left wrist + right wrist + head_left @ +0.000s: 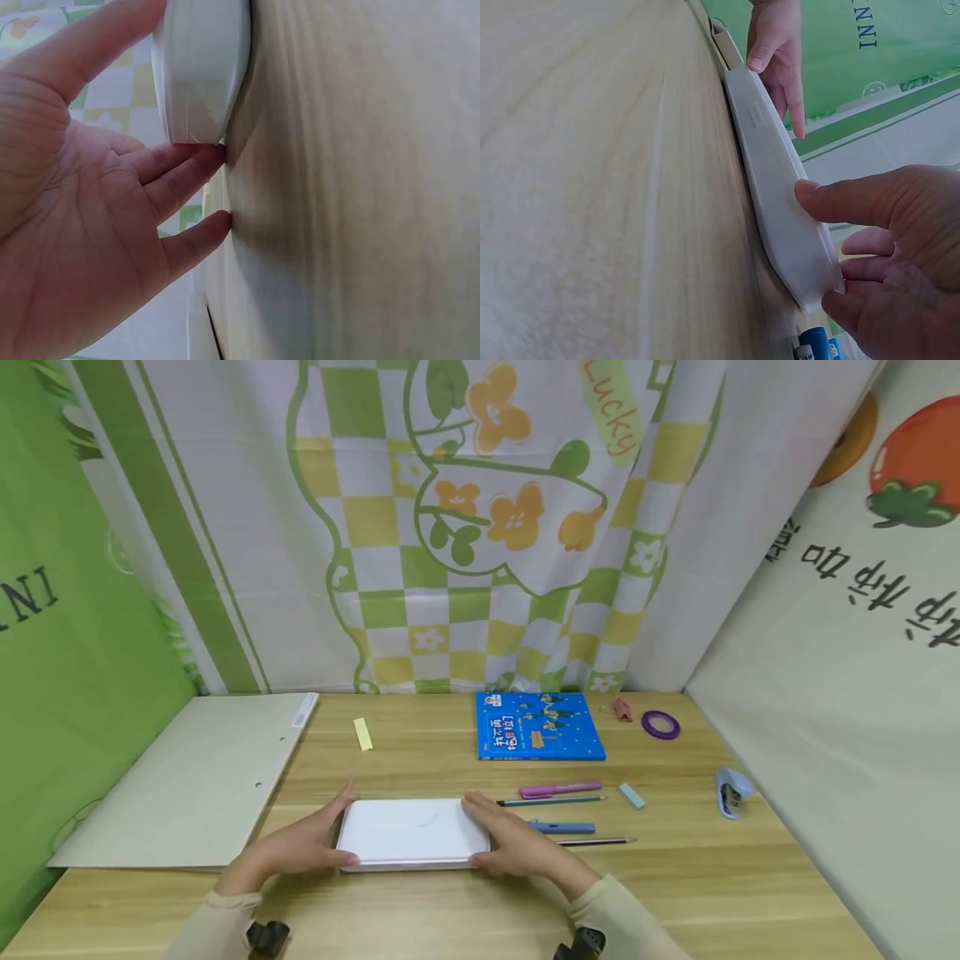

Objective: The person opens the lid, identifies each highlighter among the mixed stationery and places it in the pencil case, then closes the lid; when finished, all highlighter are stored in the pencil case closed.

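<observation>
A white, flat rectangular case (414, 832) with rounded corners lies on the table between both hands. My left hand (303, 843) holds its left end, thumb at the near edge and fingers around the end. In the left wrist view, fingertips (214, 155) touch the bottom of the case's end (201, 82). The right hand (517, 842) holds the opposite end, its thumb (847, 199) on the front side of the case (780, 180). A small raised latch-like piece (756, 114) shows on that front side. The case's underside is hidden.
Right of the case lie a purple pen (558, 790), pencils, a blue pen (566, 827) and an eraser (632, 796). Behind are a blue book (540, 727), purple tape (661, 724) and a yellow strip (363, 734). A stapler (731, 792) stands right, a large board (195, 777) left.
</observation>
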